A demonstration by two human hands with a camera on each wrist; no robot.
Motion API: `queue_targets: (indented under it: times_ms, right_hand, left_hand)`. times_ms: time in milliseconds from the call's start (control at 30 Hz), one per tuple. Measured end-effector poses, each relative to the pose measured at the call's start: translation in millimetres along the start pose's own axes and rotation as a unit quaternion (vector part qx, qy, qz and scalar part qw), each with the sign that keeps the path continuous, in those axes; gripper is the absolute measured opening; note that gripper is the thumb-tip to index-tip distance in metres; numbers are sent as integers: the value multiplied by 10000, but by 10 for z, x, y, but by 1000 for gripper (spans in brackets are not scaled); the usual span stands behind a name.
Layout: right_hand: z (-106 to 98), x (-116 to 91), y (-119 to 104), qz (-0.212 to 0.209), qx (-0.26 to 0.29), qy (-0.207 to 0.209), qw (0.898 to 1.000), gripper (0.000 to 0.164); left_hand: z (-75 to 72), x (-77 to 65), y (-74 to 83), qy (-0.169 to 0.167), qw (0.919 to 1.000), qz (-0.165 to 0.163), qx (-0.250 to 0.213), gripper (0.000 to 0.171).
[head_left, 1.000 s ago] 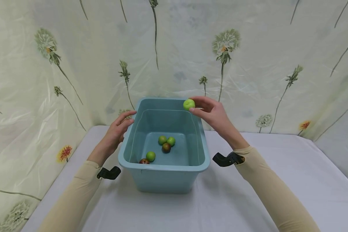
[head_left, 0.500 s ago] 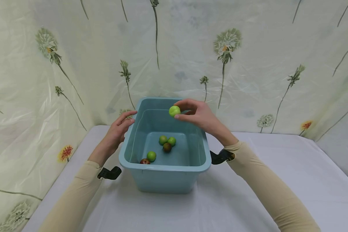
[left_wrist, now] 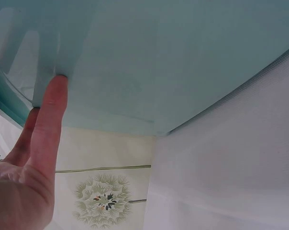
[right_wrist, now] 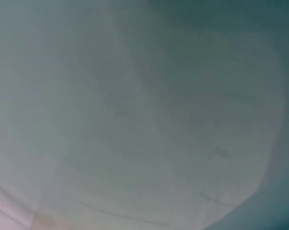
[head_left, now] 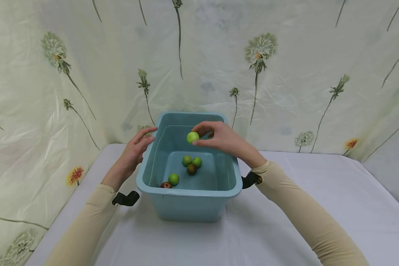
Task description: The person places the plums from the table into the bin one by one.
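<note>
In the head view my right hand (head_left: 221,138) pinches a small, round, glossy green fruit (head_left: 193,137) between thumb and fingertips, above the inside of a light blue plastic tub (head_left: 188,193). On the tub's floor lie several similar fruits: a green fruit (head_left: 187,160) in a group at the middle with a brownish-red fruit (head_left: 191,169), and another green fruit (head_left: 173,179) beside a red fruit (head_left: 166,185) near the front wall. My left hand (head_left: 133,149) is at the tub's left rim. Its extended fingers (left_wrist: 49,124) press against the tub's outer wall in the left wrist view.
The tub stands on a white cloth-covered table (head_left: 286,221). Behind and to the left hangs a pale curtain (head_left: 199,55) printed with dandelions. Black wrist cameras, such as the left wrist camera (head_left: 125,198), sit below each hand. The right wrist view is blurred, filled by bluish tub surface.
My right hand has carried the green fruit leftward and down, from the tub's back right rim to over its inside. The left hand and the fruits in the tub have stayed put.
</note>
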State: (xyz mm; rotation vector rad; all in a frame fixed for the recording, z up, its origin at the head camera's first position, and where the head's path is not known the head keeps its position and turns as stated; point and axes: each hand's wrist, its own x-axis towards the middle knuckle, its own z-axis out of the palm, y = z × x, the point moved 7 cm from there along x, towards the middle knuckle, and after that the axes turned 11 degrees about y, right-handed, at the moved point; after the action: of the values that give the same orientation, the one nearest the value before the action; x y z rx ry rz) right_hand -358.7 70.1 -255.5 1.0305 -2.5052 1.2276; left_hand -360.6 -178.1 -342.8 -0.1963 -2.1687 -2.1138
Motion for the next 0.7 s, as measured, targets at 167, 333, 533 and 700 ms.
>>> queue_targets:
  times_ms: [167,333,533,700]
  right_hand:
    - [49,-13,0,59,-401,-269,9988,33]
    - [89,-37,21,211,-739,-587,9953,35]
    - [97,-42,45,244,-780,-635,9946,38]
    - [86,-43,49,217,-755,-550,9954,38]
  left_hand:
    - [3,1,1,1,10000,-16,-41,47]
    - [5,-10,8,3,10000,-45,-62,47]
    - [3,-13,10,12,10000,-64,-45,48]
    - [8,-12,15,23,9999,-86,-48,49]
